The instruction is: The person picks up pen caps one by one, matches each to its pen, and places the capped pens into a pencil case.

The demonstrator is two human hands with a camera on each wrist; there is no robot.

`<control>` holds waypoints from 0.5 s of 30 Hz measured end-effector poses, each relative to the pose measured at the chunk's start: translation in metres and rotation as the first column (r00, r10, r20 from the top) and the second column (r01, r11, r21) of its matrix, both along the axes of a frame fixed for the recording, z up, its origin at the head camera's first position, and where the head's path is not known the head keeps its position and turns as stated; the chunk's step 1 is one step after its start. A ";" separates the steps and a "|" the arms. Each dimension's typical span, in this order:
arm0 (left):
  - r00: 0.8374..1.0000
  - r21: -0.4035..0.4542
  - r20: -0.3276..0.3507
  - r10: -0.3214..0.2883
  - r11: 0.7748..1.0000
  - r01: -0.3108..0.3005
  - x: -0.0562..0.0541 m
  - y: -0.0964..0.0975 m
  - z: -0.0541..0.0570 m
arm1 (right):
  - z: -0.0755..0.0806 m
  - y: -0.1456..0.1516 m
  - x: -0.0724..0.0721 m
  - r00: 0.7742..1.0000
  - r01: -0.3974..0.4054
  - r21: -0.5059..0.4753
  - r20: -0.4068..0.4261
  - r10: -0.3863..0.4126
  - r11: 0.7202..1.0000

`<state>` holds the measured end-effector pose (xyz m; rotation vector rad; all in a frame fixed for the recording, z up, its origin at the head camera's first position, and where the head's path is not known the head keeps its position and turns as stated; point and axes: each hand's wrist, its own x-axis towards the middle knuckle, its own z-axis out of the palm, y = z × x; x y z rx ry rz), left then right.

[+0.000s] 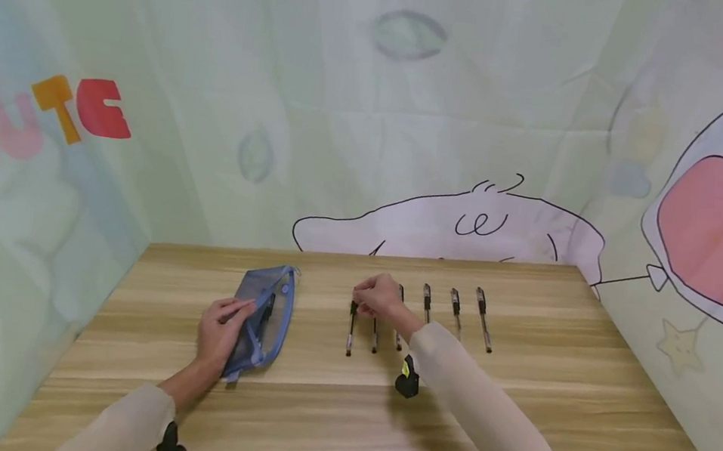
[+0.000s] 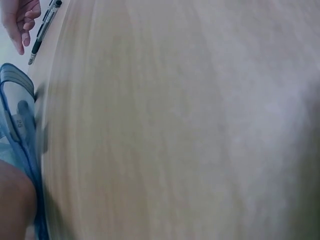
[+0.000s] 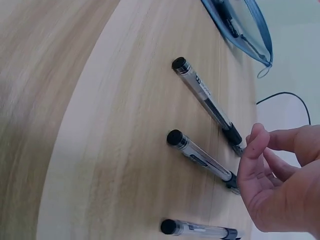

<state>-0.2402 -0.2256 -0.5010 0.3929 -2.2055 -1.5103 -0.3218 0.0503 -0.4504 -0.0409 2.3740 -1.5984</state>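
On the left of the table in the head view lies a blue mesh pencil pouch, its mouth spread and a dark pen inside. My left hand grips the pouch's near left edge between thumb and fingers. Several clear-barrelled pens with black ends lie in a row to the right. Over the top end of the leftmost pen is my right hand, fingers bent. In the right wrist view that pen lies flat, its dark grip end close to the fingertips; I see no firm hold.
Further pens continue the row to the right. Behind the wooden table hangs a printed cloth backdrop, which also rises on both sides. A black wrist device sits below the right sleeve.
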 end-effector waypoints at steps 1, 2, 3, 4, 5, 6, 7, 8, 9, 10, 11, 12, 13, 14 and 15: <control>1.000 0.001 0.007 -0.001 1.000 0.001 0.000 0.000 0.000 | -0.001 0.001 0.000 1.000 0.000 0.002 0.004 0.000 1.000; 1.000 -0.001 0.015 -0.003 1.000 0.003 0.001 0.000 0.000 | -0.003 0.001 0.000 1.000 0.000 0.000 0.009 0.000 1.000; 1.000 -0.003 0.023 -0.004 1.000 0.004 0.002 0.000 0.000 | -0.004 0.002 0.000 1.000 0.001 0.000 0.013 -0.001 1.000; 1.000 -0.005 0.026 -0.006 1.000 0.007 0.002 0.000 0.000 | -0.004 0.003 -0.001 1.000 0.003 0.000 0.017 -0.003 1.000; 1.000 -0.008 0.029 -0.007 1.000 0.007 0.002 0.000 -0.001 | -0.005 0.003 -0.001 1.000 0.002 0.003 0.019 -0.002 1.000; 1.000 -0.010 0.030 -0.007 1.000 0.007 0.001 -0.001 -0.001 | -0.005 0.004 -0.001 1.000 -0.001 0.010 0.016 0.001 1.000; 1.000 -0.009 0.025 -0.007 1.000 0.007 0.001 -0.001 -0.001 | -0.006 0.004 -0.001 1.000 -0.006 0.022 0.009 0.006 1.000; 1.000 -0.008 0.020 -0.006 1.000 0.006 0.001 -0.001 -0.001 | -0.006 0.004 -0.001 1.000 -0.013 0.041 -0.003 0.014 0.999; 1.000 -0.006 0.012 -0.003 1.000 0.004 0.000 -0.001 -0.001 | -0.007 0.004 -0.002 1.000 -0.021 0.067 -0.017 0.023 0.998; 1.000 -0.003 0.003 -0.003 1.000 0.003 0.000 -0.001 -0.001 | -0.009 0.003 -0.002 0.999 -0.027 0.096 -0.035 0.031 0.995; 1.000 -0.002 -0.002 -0.002 1.000 0.002 0.000 -0.001 -0.001 | -0.010 0.002 -0.003 0.997 -0.034 0.129 -0.058 0.042 0.991; 1.000 -0.002 -0.007 -0.001 1.000 0.001 0.000 -0.001 -0.001 | -0.011 0.002 -0.004 0.996 -0.038 0.161 -0.078 0.051 0.986; 1.000 -0.001 -0.012 -0.001 1.000 0.001 0.000 -0.001 -0.001 | -0.013 0.000 -0.004 0.993 -0.041 0.199 -0.101 0.062 0.979; 1.000 -0.001 -0.014 -0.002 1.000 0.002 0.000 -0.001 -0.001 | -0.014 -0.001 -0.005 0.990 -0.042 0.233 -0.123 0.073 0.972; 1.000 -0.002 -0.014 -0.003 1.000 0.003 0.000 -0.001 -0.001 | -0.014 -0.002 -0.005 0.987 -0.040 0.259 -0.141 0.079 0.965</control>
